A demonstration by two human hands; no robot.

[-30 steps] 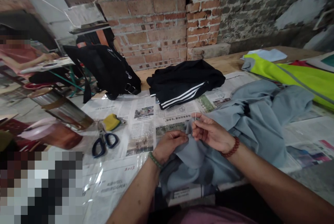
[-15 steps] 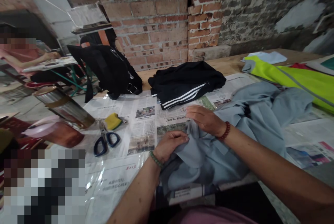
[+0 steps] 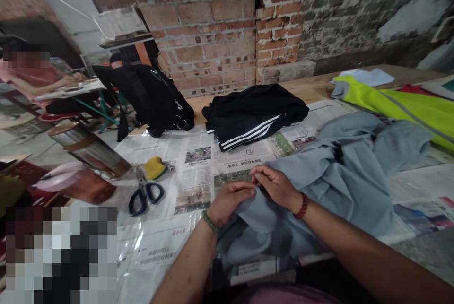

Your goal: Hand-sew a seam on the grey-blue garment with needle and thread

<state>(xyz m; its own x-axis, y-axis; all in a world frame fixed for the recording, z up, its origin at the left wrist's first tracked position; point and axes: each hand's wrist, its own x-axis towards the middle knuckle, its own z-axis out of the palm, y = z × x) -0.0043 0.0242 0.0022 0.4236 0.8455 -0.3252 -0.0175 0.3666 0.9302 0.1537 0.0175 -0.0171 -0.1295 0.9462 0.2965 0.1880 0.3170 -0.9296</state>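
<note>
Grey fabric (image 3: 354, 176), crumpled and gathered, spreads over the newspaper in front of me. My left hand (image 3: 230, 201) pinches an edge of it between thumb and fingers. Close against those fingertips, my right hand (image 3: 278, 187) is closed, thumb and forefinger pressed together; whatever is between them is too small to make out. Its wrist lies over the grey folds. Left of my hands, scissors (image 3: 144, 195) with dark blue handles lie partly open beside a yellow and green sponge (image 3: 155, 168).
Newspaper (image 3: 159, 228) under clear plastic covers the table. Behind sit a black bag (image 3: 149, 96) and folded black clothing (image 3: 255, 115) with white stripes. A steel flask (image 3: 88, 148) and pinkish container (image 3: 85, 183) stand left. Neon-yellow cloth (image 3: 400, 110) lies right. Another person (image 3: 31, 82) sits far left.
My right hand has come down and left to my left fingertips, and its raised fingers have closed. The left hand keeps its pinch on the grey fabric.
</note>
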